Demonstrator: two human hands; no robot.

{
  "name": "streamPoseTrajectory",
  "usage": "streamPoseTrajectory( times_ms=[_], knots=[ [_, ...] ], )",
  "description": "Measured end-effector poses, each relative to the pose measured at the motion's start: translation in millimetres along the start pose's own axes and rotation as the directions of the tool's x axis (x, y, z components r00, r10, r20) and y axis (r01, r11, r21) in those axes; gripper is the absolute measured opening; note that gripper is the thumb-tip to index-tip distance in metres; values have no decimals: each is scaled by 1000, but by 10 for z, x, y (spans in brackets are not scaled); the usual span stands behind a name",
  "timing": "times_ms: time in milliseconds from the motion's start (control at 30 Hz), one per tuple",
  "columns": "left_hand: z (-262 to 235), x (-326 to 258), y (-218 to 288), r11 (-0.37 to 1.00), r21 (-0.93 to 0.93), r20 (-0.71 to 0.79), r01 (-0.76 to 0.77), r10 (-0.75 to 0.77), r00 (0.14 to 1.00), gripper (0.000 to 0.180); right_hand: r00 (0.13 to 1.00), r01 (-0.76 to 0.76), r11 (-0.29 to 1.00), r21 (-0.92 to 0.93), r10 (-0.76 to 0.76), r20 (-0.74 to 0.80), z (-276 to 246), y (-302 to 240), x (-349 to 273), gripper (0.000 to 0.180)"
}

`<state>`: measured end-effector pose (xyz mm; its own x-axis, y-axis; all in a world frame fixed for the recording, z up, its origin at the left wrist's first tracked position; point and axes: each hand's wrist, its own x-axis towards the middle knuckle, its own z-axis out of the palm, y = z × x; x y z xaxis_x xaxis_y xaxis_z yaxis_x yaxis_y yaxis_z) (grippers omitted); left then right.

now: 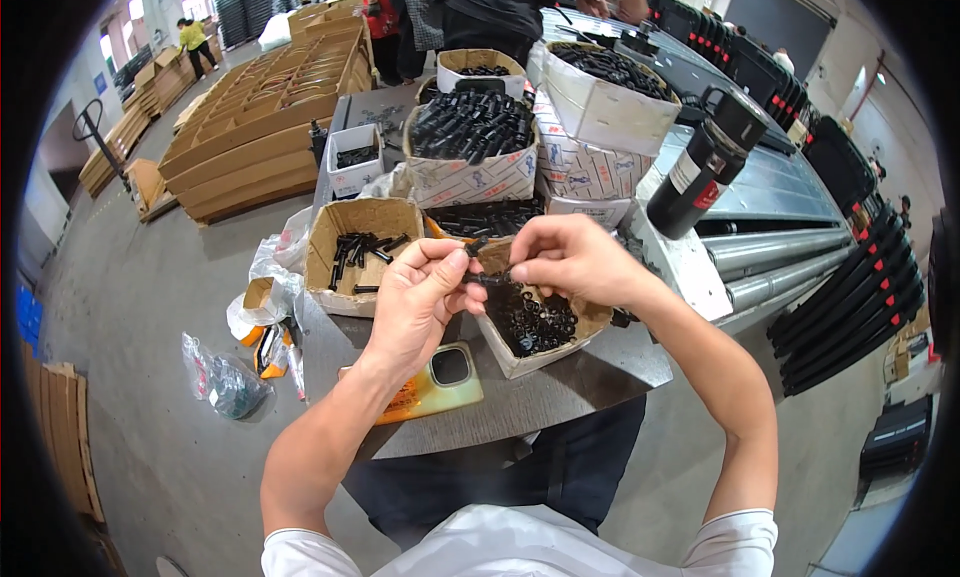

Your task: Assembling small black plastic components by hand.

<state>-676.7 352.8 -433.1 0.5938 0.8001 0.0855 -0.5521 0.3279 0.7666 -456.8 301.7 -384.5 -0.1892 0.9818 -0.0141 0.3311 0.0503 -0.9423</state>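
My left hand is closed on black bolts; one points across toward my right hand, another dark tip rises above the thumb. My right hand pinches at the end of the crosswise bolt, and whatever small piece lies between its fingertips is too small to name. Just below both hands stands a cardboard box with black washers in it. To the left of my left hand is an open cardboard box with loose black bolts.
A phone lies by the table's near edge. Behind my hands are stacked boxes of black parts. A black bottle stands right, beside a roller conveyor. Another person stands across the table; plastic bags lie left.
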Motion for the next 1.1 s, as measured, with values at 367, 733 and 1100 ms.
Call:
streamPoseTrajectory(
  times_ms=[367,733,1100],
  knots=[
    [-15,-6,-25,997,-64,-79,-43,37,996,18,991,20,942,335,24,-129,309,-205,-52,18],
    [33,-47,28,994,-86,-106,-66,57,993,16,958,181,948,262,-110,-265,446,-203,-39,16],
    [45,-56,2,980,-168,-167,-103,75,983,20,790,418,777,-471,-567,-234,573,-317,-47,19]
  ],
)
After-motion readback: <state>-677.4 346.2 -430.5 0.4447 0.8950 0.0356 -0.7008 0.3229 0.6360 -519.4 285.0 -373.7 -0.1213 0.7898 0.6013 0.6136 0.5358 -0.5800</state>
